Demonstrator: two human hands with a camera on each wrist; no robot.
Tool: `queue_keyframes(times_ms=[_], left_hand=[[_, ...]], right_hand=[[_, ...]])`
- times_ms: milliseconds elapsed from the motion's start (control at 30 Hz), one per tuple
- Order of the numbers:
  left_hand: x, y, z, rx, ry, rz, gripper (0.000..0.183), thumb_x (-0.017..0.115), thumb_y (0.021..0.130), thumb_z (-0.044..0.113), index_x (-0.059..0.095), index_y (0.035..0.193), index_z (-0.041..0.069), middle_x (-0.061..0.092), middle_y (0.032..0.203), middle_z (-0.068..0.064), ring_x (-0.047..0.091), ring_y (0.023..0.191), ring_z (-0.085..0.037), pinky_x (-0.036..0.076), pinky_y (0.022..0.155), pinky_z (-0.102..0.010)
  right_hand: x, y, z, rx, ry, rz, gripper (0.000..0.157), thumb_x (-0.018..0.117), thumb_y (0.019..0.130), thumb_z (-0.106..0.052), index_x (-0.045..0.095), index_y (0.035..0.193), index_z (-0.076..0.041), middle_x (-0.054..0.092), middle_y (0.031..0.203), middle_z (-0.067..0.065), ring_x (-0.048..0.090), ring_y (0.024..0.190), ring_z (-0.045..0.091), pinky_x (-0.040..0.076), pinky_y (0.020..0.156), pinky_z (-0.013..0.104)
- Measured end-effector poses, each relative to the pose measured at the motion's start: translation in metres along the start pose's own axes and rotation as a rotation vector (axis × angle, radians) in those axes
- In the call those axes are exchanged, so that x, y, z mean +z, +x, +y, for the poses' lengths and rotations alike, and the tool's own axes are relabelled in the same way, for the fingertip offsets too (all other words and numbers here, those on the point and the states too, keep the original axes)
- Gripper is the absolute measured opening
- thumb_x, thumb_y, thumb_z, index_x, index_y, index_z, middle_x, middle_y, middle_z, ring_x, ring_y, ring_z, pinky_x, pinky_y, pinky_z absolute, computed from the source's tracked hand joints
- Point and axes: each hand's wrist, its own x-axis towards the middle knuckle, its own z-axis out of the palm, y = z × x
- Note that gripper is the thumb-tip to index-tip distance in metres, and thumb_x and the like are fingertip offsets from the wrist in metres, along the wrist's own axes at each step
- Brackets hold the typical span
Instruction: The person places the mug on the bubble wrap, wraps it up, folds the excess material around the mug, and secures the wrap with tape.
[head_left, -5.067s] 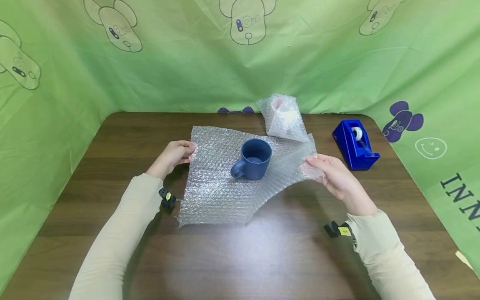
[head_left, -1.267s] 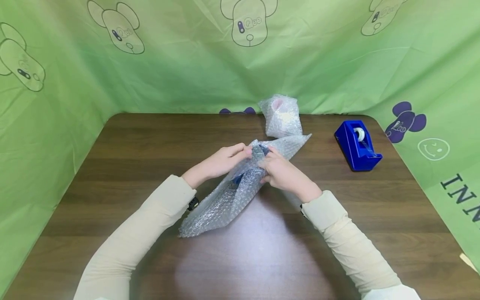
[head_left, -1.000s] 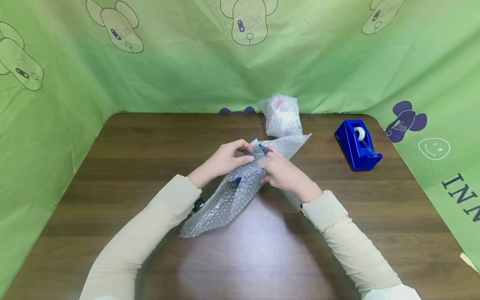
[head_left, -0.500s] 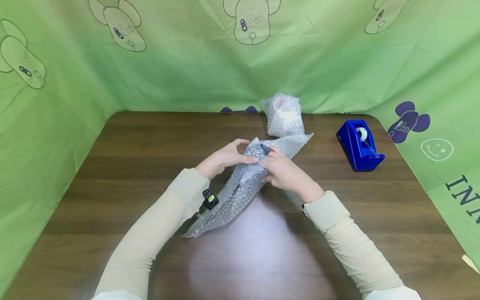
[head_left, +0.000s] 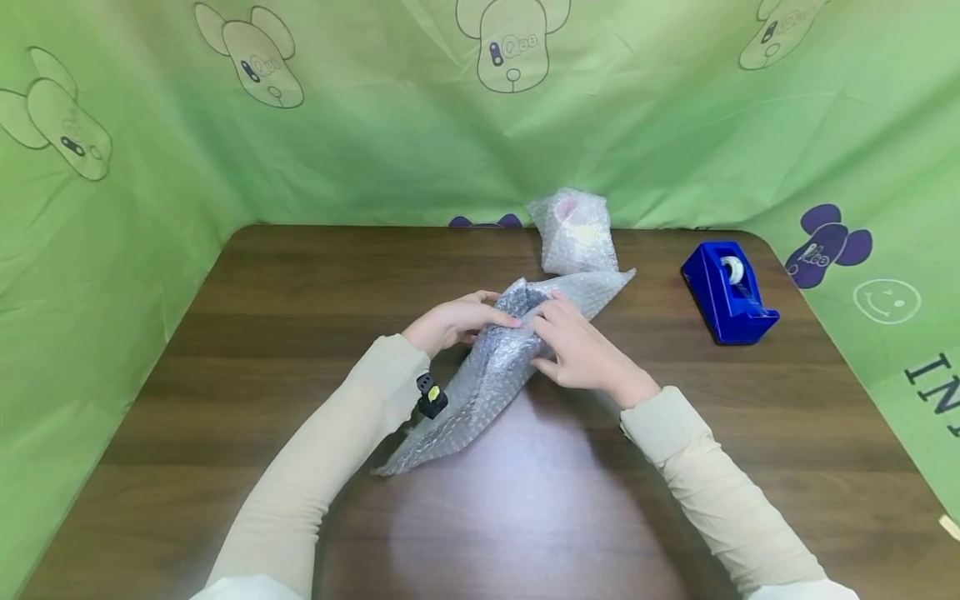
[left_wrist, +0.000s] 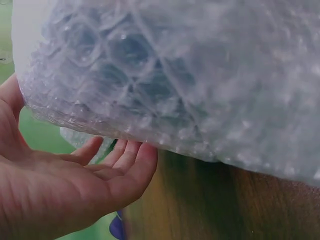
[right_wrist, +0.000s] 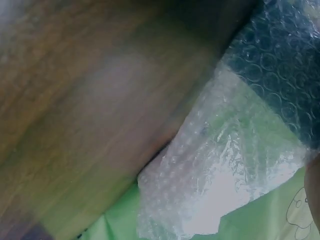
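A sheet of bubble wrap (head_left: pixel 480 392) is folded around a blue mug near the middle of the table, its loose ends running out to front left and back right. The mug shows only as dark blue through the plastic in the wrist views. My left hand (head_left: pixel 453 321) grips the wrapped mug from the left, thumb across the top fold, other fingers round the far side. In the left wrist view the left hand (left_wrist: pixel 75 185) has its fingertips against the bubble wrap's edge. My right hand (head_left: pixel 581 346) holds the top fold from the right, fingertips at the opening.
Behind the bundle stands another bubble-wrapped item (head_left: pixel 577 233) with a pink opening, close to the sheet's back corner. A blue tape dispenser (head_left: pixel 727 292) with a white roll stands at the right. Green printed cloth (head_left: pixel 375 150) encloses the wooden table (head_left: pixel 300 275).
The sheet, spread flat under the upright mug at first, is now folded round it. Lately my left thumb has moved onto the top fold, and the gap showing blue at the front has closed.
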Motion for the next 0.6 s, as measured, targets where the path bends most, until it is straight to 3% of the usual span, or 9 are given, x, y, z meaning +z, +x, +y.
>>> queue_keyframes(times_ms=[233,333,433,533,600], left_hand=[[0.004,0.000,0.003,-0.013,-0.004,0.016,0.076,0.066,0.085,0.017,0.024,0.149,0.014,0.036,0.150,-0.010,0.039,0.136,-0.026,0.032,0.112,-0.045],[0.005,0.000,0.004,-0.017,0.012,0.030,0.073,0.064,0.086,0.016,0.026,0.148,0.013,0.036,0.150,-0.010,0.040,0.135,-0.026,0.033,0.112,-0.045],[0.007,-0.001,0.005,-0.022,0.028,0.045,0.072,0.063,0.086,0.015,0.026,0.148,0.013,0.036,0.150,-0.010,0.040,0.134,-0.027,0.034,0.111,-0.045],[0.009,0.000,0.005,-0.024,0.040,0.055,0.071,0.060,0.085,0.013,0.027,0.147,0.013,0.034,0.151,-0.009,0.039,0.134,-0.027,0.034,0.111,-0.045],[0.010,0.001,0.004,-0.018,0.045,0.060,0.071,0.059,0.085,0.013,0.026,0.147,0.012,0.032,0.152,-0.009,0.037,0.135,-0.027,0.033,0.111,-0.045]], right_hand=[[0.000,-0.005,-0.001,-0.008,0.048,0.165,0.057,0.085,0.062,-0.004,0.051,0.107,0.007,0.053,0.113,0.024,0.048,0.111,0.037,0.034,0.104,0.048],[-0.003,-0.007,0.000,-0.004,0.032,0.151,0.051,0.085,0.065,-0.009,0.058,0.106,0.001,0.054,0.119,0.022,0.046,0.117,0.038,0.035,0.104,0.049],[-0.006,-0.008,0.000,0.032,0.090,0.116,0.042,0.083,0.070,-0.017,0.063,0.104,-0.003,0.053,0.127,0.021,0.042,0.125,0.040,0.032,0.107,0.054],[-0.008,-0.008,0.002,0.167,0.204,0.190,0.039,0.074,0.078,-0.021,0.062,0.109,-0.001,0.048,0.134,0.024,0.037,0.130,0.042,0.025,0.110,0.059],[-0.011,-0.007,0.005,0.336,0.277,0.341,0.038,0.068,0.084,-0.017,0.059,0.114,0.004,0.044,0.137,0.027,0.035,0.131,0.042,0.021,0.113,0.058]])
